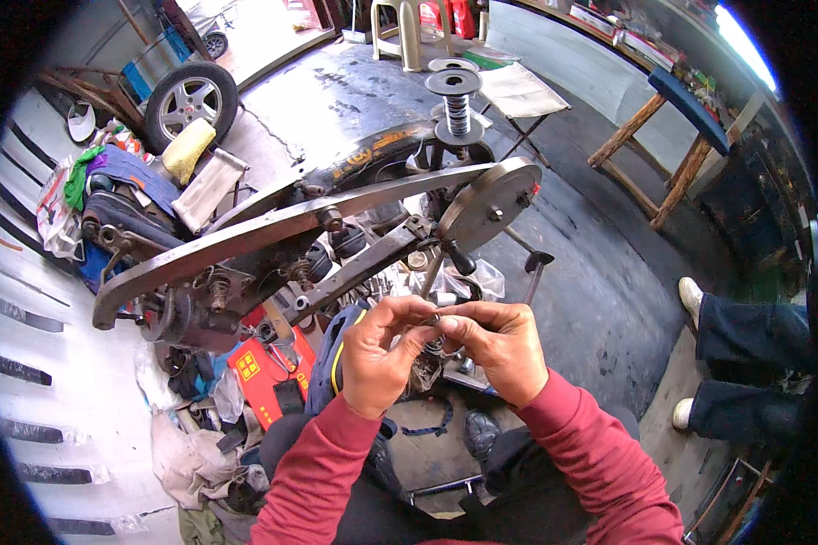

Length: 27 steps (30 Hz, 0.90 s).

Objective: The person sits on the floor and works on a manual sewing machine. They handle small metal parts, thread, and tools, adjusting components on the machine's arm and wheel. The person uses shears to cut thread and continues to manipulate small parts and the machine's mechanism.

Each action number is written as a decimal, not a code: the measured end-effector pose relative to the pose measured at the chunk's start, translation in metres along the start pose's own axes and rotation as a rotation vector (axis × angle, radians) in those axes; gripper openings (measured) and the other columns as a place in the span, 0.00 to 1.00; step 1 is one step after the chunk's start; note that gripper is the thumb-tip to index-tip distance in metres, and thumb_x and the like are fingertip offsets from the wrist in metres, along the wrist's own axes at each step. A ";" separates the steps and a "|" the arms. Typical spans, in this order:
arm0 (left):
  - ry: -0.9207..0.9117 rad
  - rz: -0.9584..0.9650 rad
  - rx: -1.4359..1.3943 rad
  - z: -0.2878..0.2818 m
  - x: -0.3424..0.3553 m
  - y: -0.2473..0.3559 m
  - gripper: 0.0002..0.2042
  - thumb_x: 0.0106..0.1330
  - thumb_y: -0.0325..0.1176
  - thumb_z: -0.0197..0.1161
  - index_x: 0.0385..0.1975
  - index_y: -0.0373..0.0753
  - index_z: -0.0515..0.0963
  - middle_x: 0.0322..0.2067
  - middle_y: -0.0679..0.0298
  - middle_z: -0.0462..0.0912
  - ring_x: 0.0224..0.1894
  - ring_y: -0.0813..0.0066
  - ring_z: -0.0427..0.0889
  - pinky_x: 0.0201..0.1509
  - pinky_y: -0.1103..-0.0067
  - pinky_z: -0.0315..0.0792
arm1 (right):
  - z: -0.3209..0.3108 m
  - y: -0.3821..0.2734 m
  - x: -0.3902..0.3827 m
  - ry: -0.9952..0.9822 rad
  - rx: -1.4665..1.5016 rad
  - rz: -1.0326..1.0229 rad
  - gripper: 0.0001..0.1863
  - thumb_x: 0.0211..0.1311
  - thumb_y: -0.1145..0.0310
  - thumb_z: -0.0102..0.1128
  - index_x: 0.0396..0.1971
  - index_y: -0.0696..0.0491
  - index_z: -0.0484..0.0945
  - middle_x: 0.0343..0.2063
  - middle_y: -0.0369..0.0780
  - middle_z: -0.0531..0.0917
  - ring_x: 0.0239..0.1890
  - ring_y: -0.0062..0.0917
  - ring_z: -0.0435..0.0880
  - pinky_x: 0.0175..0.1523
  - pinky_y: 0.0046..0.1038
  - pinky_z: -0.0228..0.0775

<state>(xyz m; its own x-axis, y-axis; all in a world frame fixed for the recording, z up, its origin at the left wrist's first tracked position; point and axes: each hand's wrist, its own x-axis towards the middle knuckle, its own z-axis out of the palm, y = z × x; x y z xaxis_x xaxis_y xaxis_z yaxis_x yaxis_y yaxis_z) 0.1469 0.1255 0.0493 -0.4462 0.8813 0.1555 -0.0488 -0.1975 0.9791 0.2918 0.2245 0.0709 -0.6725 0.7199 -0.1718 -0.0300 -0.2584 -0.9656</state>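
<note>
"What's on the left?"
"A spoked wheel (pixel 189 106), then a metal machine (pixel 330 218)."
"And the hands?"
"The left hand (pixel 375 359) has its grip pinched closed on a small dark piece (pixel 435 320), near the machine; the right hand (pixel 500 350) pinches the same piece from the other side."
"Further right?"
"A blue-topped wooden stool (pixel 689 111), then another person's legs (pixel 753 334), in dark trousers."

A tyred wheel (pixel 191 105) stands left of a blue-topped wooden stool (pixel 690 111).
</note>
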 end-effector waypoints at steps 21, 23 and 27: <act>0.155 0.102 0.293 0.000 0.038 -0.014 0.23 0.66 0.16 0.62 0.61 0.36 0.75 0.42 0.59 0.82 0.36 0.78 0.84 0.40 0.81 0.78 | 0.012 0.022 0.036 0.184 0.594 0.254 0.08 0.75 0.65 0.62 0.41 0.54 0.79 0.28 0.30 0.79 0.18 0.09 0.62 0.22 0.16 0.50; 0.145 0.110 0.303 0.001 0.041 -0.017 0.24 0.65 0.15 0.62 0.62 0.37 0.75 0.45 0.57 0.81 0.36 0.78 0.83 0.39 0.81 0.78 | 0.017 0.025 0.040 0.202 0.635 0.231 0.08 0.75 0.64 0.62 0.40 0.53 0.79 0.28 0.30 0.79 0.18 0.09 0.62 0.22 0.16 0.50; 0.101 0.150 0.291 0.005 0.044 -0.017 0.24 0.65 0.14 0.59 0.63 0.36 0.75 0.47 0.57 0.80 0.37 0.74 0.83 0.41 0.79 0.79 | 0.026 0.029 0.046 0.238 0.661 0.208 0.13 0.75 0.59 0.63 0.35 0.53 0.79 0.24 0.26 0.75 0.18 0.10 0.63 0.23 0.18 0.53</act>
<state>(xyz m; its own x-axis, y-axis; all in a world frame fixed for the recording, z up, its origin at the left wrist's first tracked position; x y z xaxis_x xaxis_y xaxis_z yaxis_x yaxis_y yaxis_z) 0.1328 0.1701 0.0402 -0.5161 0.8018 0.3011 0.2749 -0.1779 0.9449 0.2411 0.2331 0.0407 -0.5361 0.7145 -0.4495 -0.4097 -0.6858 -0.6015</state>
